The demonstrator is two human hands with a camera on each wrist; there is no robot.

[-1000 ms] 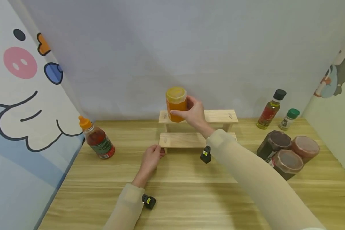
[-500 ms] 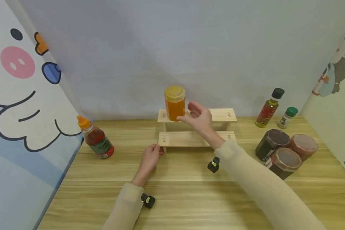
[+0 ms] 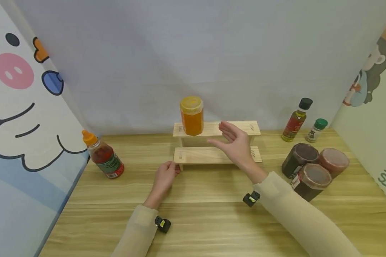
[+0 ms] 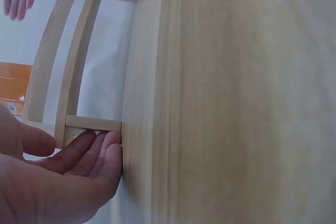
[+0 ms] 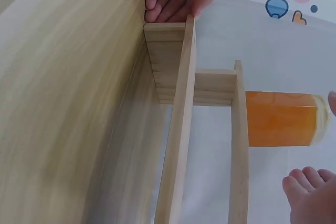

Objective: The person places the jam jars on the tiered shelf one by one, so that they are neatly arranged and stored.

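Note:
A jar of orange honey with a yellow lid stands upright on the left part of the upper board of a two-step wooden rack. My left hand holds the left end of the rack's lower step. In the left wrist view, the thumb lies at the board's end and the fingers press against the leg beneath it. My right hand is over the right half of the rack, thumb and fingers spread, holding nothing. It is apart from the jar, to its right.
A red sauce bottle with an orange cap stands at the left. An oil bottle and a green-capped shaker are at the back right. Three upturned-looking dark and reddish jars cluster in front of them. A pale wall is behind the rack.
My right hand has let go of the honey jar and drawn away to the right and toward me. The jar stays on the upper board; my left hand keeps its place at the rack.

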